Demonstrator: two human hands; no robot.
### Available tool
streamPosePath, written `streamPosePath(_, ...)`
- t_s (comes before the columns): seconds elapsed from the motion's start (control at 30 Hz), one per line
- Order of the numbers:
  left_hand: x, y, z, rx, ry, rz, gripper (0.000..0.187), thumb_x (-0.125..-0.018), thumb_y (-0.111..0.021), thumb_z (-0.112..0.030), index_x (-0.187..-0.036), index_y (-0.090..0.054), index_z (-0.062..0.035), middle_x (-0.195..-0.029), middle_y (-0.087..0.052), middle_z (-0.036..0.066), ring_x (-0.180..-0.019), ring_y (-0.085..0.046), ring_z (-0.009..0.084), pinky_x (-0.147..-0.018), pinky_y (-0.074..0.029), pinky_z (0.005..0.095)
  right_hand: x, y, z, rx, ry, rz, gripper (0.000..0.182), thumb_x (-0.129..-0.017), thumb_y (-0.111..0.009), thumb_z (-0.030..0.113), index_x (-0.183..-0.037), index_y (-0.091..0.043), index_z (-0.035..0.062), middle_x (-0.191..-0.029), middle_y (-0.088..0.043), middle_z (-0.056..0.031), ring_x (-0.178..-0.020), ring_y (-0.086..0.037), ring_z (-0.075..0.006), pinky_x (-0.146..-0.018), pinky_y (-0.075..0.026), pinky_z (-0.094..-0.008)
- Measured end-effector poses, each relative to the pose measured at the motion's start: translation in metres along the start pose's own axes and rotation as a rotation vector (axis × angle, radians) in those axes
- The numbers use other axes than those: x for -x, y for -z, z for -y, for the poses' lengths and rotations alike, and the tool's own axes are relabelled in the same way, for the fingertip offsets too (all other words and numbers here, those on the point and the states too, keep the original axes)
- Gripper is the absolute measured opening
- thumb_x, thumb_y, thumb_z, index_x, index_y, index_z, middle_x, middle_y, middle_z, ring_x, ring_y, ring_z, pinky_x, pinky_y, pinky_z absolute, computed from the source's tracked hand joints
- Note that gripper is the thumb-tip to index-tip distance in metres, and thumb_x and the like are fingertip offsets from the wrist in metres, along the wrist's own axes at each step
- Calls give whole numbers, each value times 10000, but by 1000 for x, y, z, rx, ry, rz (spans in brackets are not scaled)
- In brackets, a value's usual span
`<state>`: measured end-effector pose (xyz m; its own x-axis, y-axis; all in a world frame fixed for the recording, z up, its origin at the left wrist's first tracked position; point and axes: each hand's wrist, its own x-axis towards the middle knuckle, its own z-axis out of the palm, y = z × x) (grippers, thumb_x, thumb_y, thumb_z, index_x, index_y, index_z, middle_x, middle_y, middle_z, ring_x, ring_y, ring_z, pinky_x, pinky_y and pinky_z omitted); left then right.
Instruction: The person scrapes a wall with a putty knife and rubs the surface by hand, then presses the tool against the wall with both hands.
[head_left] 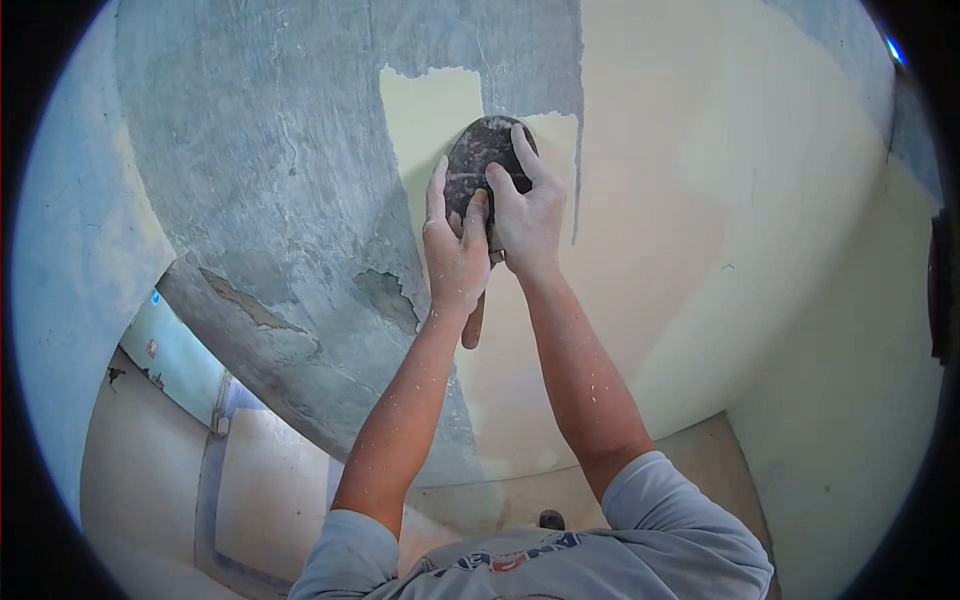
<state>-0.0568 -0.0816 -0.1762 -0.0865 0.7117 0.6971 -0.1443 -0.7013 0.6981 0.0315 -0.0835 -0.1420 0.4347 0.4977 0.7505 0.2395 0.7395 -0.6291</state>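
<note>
Both of my hands are on a dark oval plastering trowel (478,150), its flat face smeared with pale plaster and lying against or close to the wall. My left hand (458,255) grips its lower left side, thumb on the back and fingers along the edge. On the right side my right hand (532,215) presses with thumb and stretched index finger. A brown handle (474,325) sticks out below, beside my left wrist. Around the trowel, smooth cream plaster (430,105) covers part of the wall. White dust coats my fingers.
Bare grey-blue wall (260,130) with cracks and flaking patches (385,295) spreads to the left. Cream coating (680,200) covers the right side. At lower left is an opening with a pale panel (270,490). A dark object (938,290) stands at the far right edge.
</note>
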Motion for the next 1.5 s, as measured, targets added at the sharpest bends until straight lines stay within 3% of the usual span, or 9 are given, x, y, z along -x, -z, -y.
streamPosePath(0.07, 0, 1, 2, -15, 4, 4, 608, -1036, -577, -144, -1582, -332, -37, -1362, -614, 244, -1219, -641, 300, -1041, -504, 402, 1, 0, 2, 0, -24, 3, 572, -888, -639, 89, -1431, -550, -69, -1038, -747, -241, -904, -704, -197, -861, -547, -340)
streamPosePath(0.13, 1, 2, 2, 4, 66, 8, 588, -1052, -578, -145, -1593, -355, -91, -1330, -622, 163, -1112, -636, 203, -864, -574, 335, 1, 0, 0, 0, -49, 5, 573, -890, -641, 90, -1433, -548, -69, -1040, -747, -240, -905, -703, -197, -860, -546, -341)
streamPosePath(0.27, 1, 2, 2, -29, 8, -1, 588, -1052, -578, -148, -1593, -356, -90, -1345, -614, 169, -1140, -630, 211, -903, -563, 343, 2, 0, -3, -3, -29, 11, 576, -893, -643, 94, -1439, -544, -64, -1038, -749, -238, -898, -706, -207, -862, -546, -345)
streamPosePath(0.33, 1, 2, 4, -37, -18, -11, 594, -1035, -575, -140, -1577, -354, -42, -1307, -649, 253, -1183, -660, 301, -1024, -511, 404, 2, 0, -2, 6, -40, 17, 576, -894, -643, 95, -1439, -544, -64, -1037, -748, -239, -896, -707, -211, -862, -546, -347)
streamPosePath(0.57, 5, 4, -5, -92, -28, -22, 596, -1033, -580, -140, -1575, -356, -36, -1272, -673, 239, -1166, -670, 294, -1023, -506, 400, 6, -1, -1, 33, -4, 3, 560, -887, -638, 94, -1416, -561, -73, -996, -745, -252, -874, -714, -215, -840, -550, -349)
streamPosePath(0.63, 3, 6, -5, -82, 23, 14, 569, -1044, -579, -126, -1573, -386, -45, -1364, -606, 173, -1198, -607, 223, -1034, -484, 351, 2, -3, -1, 20, -32, 8, 555, -884, -636, 92, -1409, -567, -75, -981, -743, -254, -869, -717, -216, -830, -552, -348)
streamPosePath(0.9, -51, -7, -25, -1, -57, -1, 588, -1015, -601, -151, -1549, -395, -15, -1301, -654, 223, -1165, -650, 290, -1026, -484, 377, -49, -19, 21, 17, 140, -50, 540, -870, -609, 76, -1383, -581, -91, -770, -685, -178, -700, -652, -175, -711, -540, -346)
streamPosePath(1.03, -47, -6, -31, 125, 92, 37, 597, -1015, -600, -151, -1555, -385, -15, -1328, -638, 227, -1157, -644, 272, -1021, -489, 372, -47, -18, 18, -62, 58, -18, 541, -876, -614, 85, -1390, -580, -81, -790, -694, -185, -707, -655, -177, -710, -539, -345)
streamPosePath(1.5, 0, 11, 5, -78, -59, 24, 604, -1031, -585, -123, -1577, -346, -21, -1287, -665, 237, -1161, -666, 272, -1011, -510, 392, 7, -7, -6, -12, 12, -24, 568, -886, -647, 93, -1421, -557, -76, -950, -744, -225, -820, -689, -182, -792, -556, -342)
